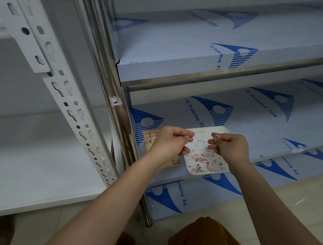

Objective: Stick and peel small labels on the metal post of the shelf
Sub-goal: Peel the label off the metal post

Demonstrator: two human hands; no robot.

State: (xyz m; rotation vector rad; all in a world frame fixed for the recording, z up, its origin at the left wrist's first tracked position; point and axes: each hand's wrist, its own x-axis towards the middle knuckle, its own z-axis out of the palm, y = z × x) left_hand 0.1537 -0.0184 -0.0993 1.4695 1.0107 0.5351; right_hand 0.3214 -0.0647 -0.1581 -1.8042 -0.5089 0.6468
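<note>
Open shelf bay, crowded near its front-left corner

The shelf (pixel 279 125) lies bare toward its right and back edges. At the front-left corner a white tray (pixel 189 168) of label scraps and a yellow label sheet (pixel 147 138) beside it take the room, both hands hovering above; the metal post (pixel 110 70) bounds the left edge, the upper shelf (pixel 184 63) overhangs.

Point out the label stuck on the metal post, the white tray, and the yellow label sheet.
label (pixel 115 101), head view, its white face.
white tray (pixel 191 170), head view, near rim.
yellow label sheet (pixel 147 139), head view, left part.

Right hand (pixel 230 149) pinches label (pixel 215 137) above tray (pixel 191 170).
</note>
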